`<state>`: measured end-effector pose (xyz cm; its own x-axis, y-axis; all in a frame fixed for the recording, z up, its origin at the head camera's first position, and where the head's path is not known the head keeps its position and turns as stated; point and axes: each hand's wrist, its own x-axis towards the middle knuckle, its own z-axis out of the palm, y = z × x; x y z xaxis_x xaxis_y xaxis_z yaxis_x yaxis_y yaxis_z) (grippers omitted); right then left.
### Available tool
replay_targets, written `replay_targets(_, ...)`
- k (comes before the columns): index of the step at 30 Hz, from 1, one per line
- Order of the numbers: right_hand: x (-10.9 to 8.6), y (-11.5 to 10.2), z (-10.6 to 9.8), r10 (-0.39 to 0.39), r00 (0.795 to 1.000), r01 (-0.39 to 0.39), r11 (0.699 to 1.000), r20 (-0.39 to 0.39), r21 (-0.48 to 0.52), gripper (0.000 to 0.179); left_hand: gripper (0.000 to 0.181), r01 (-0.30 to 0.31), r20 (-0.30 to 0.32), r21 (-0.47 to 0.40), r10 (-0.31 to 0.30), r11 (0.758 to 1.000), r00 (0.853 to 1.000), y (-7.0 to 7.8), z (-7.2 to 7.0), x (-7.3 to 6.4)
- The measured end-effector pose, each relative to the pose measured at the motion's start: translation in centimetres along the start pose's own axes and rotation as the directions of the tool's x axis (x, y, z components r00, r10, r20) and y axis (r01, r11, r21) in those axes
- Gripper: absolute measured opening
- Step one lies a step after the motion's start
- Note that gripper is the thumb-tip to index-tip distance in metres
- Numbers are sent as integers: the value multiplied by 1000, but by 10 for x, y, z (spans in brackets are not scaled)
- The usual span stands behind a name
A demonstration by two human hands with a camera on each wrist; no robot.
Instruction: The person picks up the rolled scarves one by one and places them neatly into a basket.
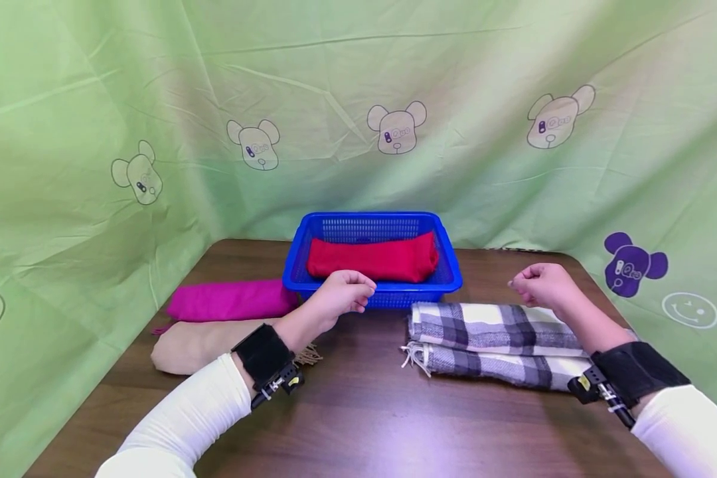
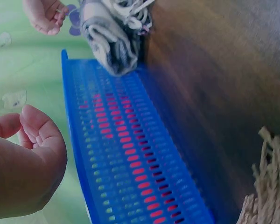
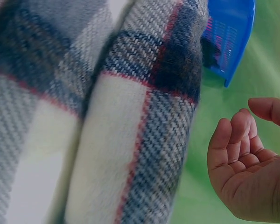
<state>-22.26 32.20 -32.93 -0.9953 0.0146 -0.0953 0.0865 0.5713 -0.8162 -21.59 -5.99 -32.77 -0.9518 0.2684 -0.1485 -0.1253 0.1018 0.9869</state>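
Observation:
A red folded cloth [image 1: 373, 259] lies inside the blue plastic basket [image 1: 451, 265] at the back of the table. My left hand [image 1: 344, 295], fingers loosely curled around nothing, hovers by the basket's front rim; the left wrist view shows it beside the basket wall. To the right, my right hand [image 1: 540, 287] hangs over the far edge of a folded black-and-white plaid scarf [image 1: 496, 328]. In the right wrist view its fingers [image 3: 219, 140] are loosely bent and the palm holds nothing. The plaid scarf has white fringe at its left end.
Left of the basket lies a folded magenta cloth [image 1: 233, 300], with a beige fringed scarf [image 1: 206, 342] in front of it, partly behind my left forearm. Everything stands on a brown wooden table [image 1: 370, 398]. A green printed curtain [image 1: 334, 86] hangs around its back and sides.

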Motion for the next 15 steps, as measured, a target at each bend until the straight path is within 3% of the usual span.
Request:
replay_targets(9, -11, 14, -12, 15, 1000, -15, 999, 12, 46, 18, 9, 43, 74, 12, -44, 999, 996, -21, 19, -1)
replay_targets(15, -17, 26, -23, 29, 1000, -29, 997, 7, 76, 16, 10, 96, 86, 4, -96, 995, 992, -32, 30, 5)
